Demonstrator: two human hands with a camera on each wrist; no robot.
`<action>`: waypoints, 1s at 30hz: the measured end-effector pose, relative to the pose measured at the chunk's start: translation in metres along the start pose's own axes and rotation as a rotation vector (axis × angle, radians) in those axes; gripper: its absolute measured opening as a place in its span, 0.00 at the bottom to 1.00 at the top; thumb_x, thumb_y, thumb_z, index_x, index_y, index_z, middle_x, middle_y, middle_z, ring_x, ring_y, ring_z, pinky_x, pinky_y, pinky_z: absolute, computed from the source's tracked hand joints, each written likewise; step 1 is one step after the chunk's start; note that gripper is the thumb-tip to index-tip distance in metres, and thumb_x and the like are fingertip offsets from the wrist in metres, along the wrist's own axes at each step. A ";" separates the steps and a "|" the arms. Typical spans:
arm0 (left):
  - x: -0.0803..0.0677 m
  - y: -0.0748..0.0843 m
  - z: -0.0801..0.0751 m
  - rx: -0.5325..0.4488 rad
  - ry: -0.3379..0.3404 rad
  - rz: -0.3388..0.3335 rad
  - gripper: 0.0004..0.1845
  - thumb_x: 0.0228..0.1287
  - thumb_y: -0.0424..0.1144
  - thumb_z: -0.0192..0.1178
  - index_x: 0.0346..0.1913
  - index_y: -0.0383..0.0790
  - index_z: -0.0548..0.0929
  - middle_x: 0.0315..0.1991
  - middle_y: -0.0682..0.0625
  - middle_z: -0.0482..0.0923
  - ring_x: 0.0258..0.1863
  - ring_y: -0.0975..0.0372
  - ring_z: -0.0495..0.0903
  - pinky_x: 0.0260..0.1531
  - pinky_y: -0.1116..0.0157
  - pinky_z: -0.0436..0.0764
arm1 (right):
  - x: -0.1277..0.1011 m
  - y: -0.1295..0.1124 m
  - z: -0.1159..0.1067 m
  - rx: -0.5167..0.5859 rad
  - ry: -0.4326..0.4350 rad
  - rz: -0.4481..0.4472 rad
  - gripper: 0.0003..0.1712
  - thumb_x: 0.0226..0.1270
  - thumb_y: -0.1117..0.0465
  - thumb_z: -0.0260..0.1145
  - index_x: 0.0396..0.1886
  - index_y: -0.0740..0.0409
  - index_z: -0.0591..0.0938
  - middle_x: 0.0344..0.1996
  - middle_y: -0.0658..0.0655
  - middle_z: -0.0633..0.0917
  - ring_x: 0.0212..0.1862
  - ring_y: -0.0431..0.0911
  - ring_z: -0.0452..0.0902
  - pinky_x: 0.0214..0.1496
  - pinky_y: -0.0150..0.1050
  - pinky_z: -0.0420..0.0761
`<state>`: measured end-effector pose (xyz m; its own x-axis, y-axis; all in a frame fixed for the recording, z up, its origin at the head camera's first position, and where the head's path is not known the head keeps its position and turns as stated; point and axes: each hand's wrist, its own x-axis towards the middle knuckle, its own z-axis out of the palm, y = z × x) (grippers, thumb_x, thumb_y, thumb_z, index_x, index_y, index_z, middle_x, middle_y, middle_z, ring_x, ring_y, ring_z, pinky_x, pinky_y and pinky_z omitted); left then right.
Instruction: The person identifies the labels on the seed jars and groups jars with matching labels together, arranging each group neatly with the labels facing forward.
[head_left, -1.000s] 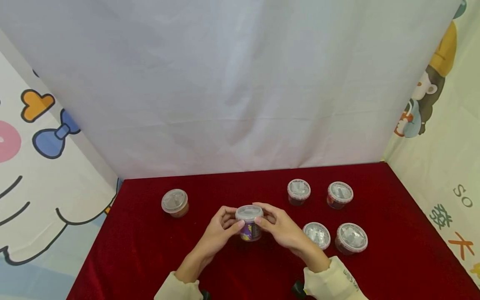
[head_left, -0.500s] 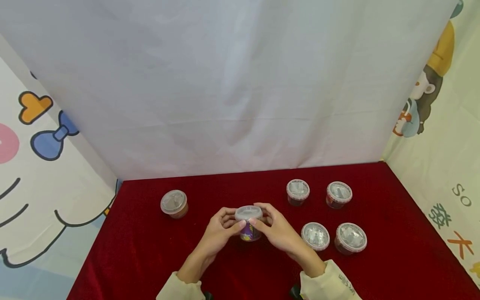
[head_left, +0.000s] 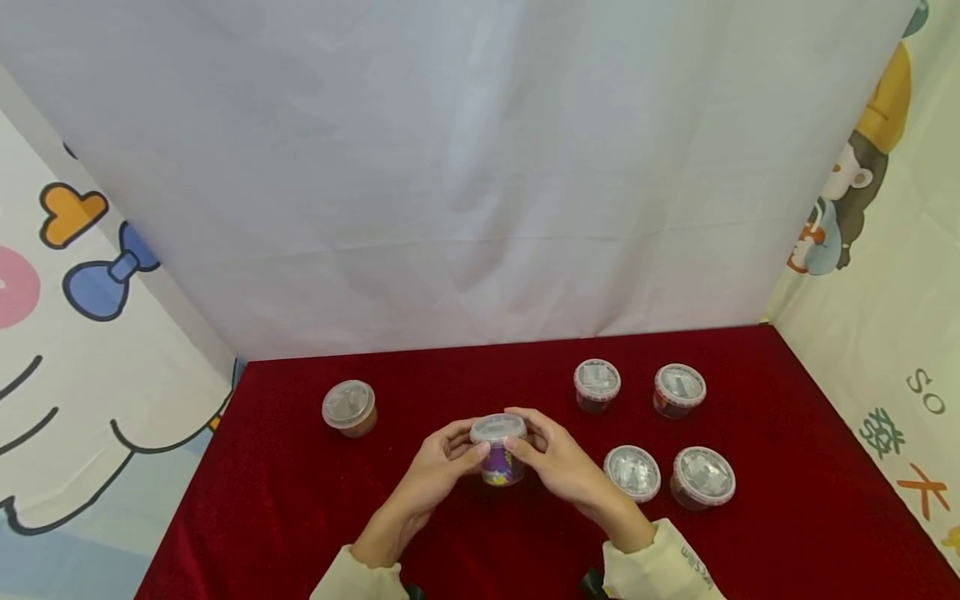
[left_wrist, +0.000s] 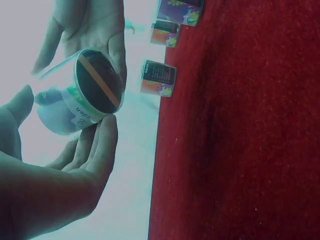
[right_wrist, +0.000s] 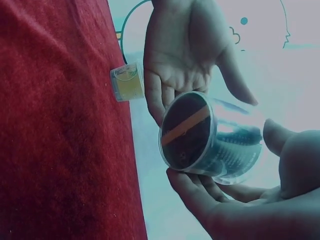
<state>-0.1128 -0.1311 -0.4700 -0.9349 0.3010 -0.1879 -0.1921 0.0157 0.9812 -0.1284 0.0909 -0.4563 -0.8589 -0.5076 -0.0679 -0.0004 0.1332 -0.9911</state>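
"Purple-labelled tub: where do you have it?"

"Just below the centre of the head view, raised off the red-covered desk, its pale lid on top."

"And each grip?"

"Both are clamped on it. With my left grip I hold the left side, thumb towards me and fingers curled behind; with my right grip I hold the right side, thumb near the lid's edge."

"Can you see underneath?"

"Yes, both wrist views show a dark base crossed by an orange strip."

"What else is about?"

"A tan tub stands at the left, well apart from me. At the right, one clear-topped tub sits near my right wrist with a neighbouring tub just beside it. Higher up I see a small tub and a red-sided tub."
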 end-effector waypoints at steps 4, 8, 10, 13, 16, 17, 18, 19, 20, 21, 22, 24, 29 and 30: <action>0.001 -0.001 0.003 0.001 0.054 0.004 0.30 0.78 0.40 0.64 0.73 0.28 0.70 0.63 0.37 0.78 0.56 0.58 0.82 0.57 0.62 0.83 | 0.000 -0.002 0.005 -0.027 0.058 0.008 0.32 0.85 0.57 0.60 0.78 0.68 0.64 0.69 0.71 0.75 0.68 0.61 0.76 0.66 0.51 0.80; 0.002 0.000 0.006 0.001 0.080 0.003 0.28 0.76 0.40 0.66 0.70 0.29 0.71 0.60 0.39 0.80 0.53 0.60 0.81 0.55 0.62 0.83 | 0.001 -0.002 0.007 -0.053 0.076 -0.005 0.32 0.84 0.58 0.62 0.77 0.70 0.66 0.67 0.71 0.77 0.64 0.59 0.80 0.61 0.46 0.83; 0.001 0.000 0.006 -0.005 0.071 0.001 0.28 0.77 0.40 0.66 0.70 0.29 0.70 0.61 0.39 0.79 0.53 0.60 0.81 0.56 0.62 0.83 | 0.001 -0.002 0.006 -0.047 0.062 -0.009 0.32 0.84 0.58 0.61 0.77 0.70 0.65 0.68 0.72 0.76 0.66 0.62 0.78 0.63 0.49 0.83; 0.001 0.001 0.004 -0.023 0.043 -0.002 0.28 0.79 0.40 0.63 0.72 0.30 0.68 0.64 0.38 0.76 0.55 0.60 0.81 0.57 0.61 0.83 | 0.001 -0.001 0.002 -0.022 0.021 -0.007 0.33 0.86 0.57 0.59 0.79 0.71 0.62 0.71 0.73 0.74 0.72 0.66 0.72 0.68 0.55 0.79; 0.000 0.001 0.002 -0.035 0.012 -0.001 0.30 0.81 0.41 0.61 0.75 0.29 0.66 0.67 0.36 0.75 0.57 0.59 0.81 0.58 0.61 0.83 | 0.001 0.000 -0.001 -0.004 -0.007 0.001 0.35 0.86 0.55 0.57 0.80 0.70 0.60 0.73 0.73 0.72 0.74 0.66 0.70 0.71 0.56 0.77; 0.000 0.001 0.002 -0.036 0.005 0.000 0.31 0.81 0.42 0.61 0.76 0.29 0.65 0.68 0.36 0.75 0.58 0.59 0.81 0.58 0.61 0.83 | 0.001 0.000 -0.002 -0.002 -0.013 0.003 0.35 0.87 0.54 0.57 0.80 0.70 0.60 0.73 0.72 0.72 0.74 0.66 0.70 0.71 0.56 0.77; 0.000 0.000 0.001 -0.036 0.001 0.002 0.32 0.81 0.42 0.61 0.76 0.28 0.65 0.68 0.36 0.75 0.58 0.59 0.81 0.58 0.62 0.83 | 0.001 0.000 -0.003 0.001 -0.016 0.004 0.35 0.87 0.54 0.57 0.81 0.70 0.60 0.72 0.72 0.72 0.73 0.65 0.70 0.70 0.55 0.78; 0.000 0.000 0.001 -0.038 -0.001 0.003 0.32 0.81 0.42 0.61 0.77 0.28 0.65 0.67 0.36 0.75 0.58 0.59 0.82 0.58 0.62 0.83 | 0.001 0.000 -0.003 -0.002 -0.014 0.003 0.35 0.87 0.54 0.57 0.80 0.70 0.60 0.72 0.72 0.72 0.73 0.65 0.71 0.70 0.54 0.78; 0.000 0.000 0.001 -0.039 0.002 0.005 0.32 0.80 0.42 0.61 0.76 0.27 0.66 0.67 0.36 0.76 0.58 0.59 0.82 0.57 0.63 0.83 | 0.001 0.001 -0.003 -0.005 -0.007 0.003 0.35 0.87 0.54 0.57 0.80 0.69 0.61 0.72 0.72 0.73 0.73 0.64 0.71 0.69 0.53 0.78; 0.000 0.000 0.002 -0.039 0.010 0.007 0.32 0.80 0.42 0.62 0.76 0.27 0.66 0.66 0.36 0.77 0.57 0.59 0.82 0.56 0.64 0.83 | 0.001 0.000 -0.002 -0.010 0.002 0.004 0.34 0.86 0.54 0.57 0.80 0.69 0.61 0.71 0.71 0.73 0.72 0.64 0.72 0.69 0.52 0.79; 0.001 0.000 0.002 -0.041 0.024 0.007 0.31 0.79 0.41 0.63 0.75 0.27 0.67 0.64 0.37 0.77 0.56 0.59 0.83 0.55 0.64 0.84 | 0.001 0.001 -0.002 -0.016 0.014 0.005 0.34 0.86 0.55 0.58 0.80 0.69 0.62 0.71 0.71 0.74 0.72 0.63 0.72 0.68 0.51 0.79; 0.001 -0.001 0.004 -0.048 0.060 0.011 0.30 0.78 0.39 0.64 0.74 0.27 0.69 0.62 0.37 0.78 0.54 0.60 0.83 0.53 0.66 0.84 | 0.002 0.001 -0.001 -0.027 0.035 0.005 0.32 0.86 0.56 0.59 0.79 0.68 0.64 0.69 0.71 0.75 0.70 0.63 0.74 0.66 0.50 0.80; 0.000 -0.001 0.008 -0.049 0.133 0.013 0.27 0.75 0.37 0.67 0.69 0.28 0.72 0.59 0.39 0.80 0.51 0.61 0.82 0.49 0.67 0.84 | 0.002 0.000 0.003 -0.045 0.062 -0.002 0.30 0.84 0.57 0.61 0.76 0.68 0.67 0.66 0.69 0.77 0.66 0.60 0.78 0.61 0.46 0.82; 0.000 -0.002 0.008 -0.048 0.135 0.012 0.27 0.74 0.37 0.68 0.68 0.29 0.72 0.59 0.39 0.80 0.51 0.61 0.82 0.49 0.67 0.84 | 0.002 0.000 0.003 -0.045 0.061 -0.004 0.30 0.84 0.57 0.61 0.76 0.68 0.67 0.65 0.69 0.78 0.65 0.60 0.79 0.60 0.46 0.82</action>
<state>-0.1102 -0.1232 -0.4712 -0.9684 0.1695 -0.1831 -0.1913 -0.0337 0.9809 -0.1288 0.0871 -0.4571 -0.8886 -0.4553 -0.0554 -0.0259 0.1703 -0.9851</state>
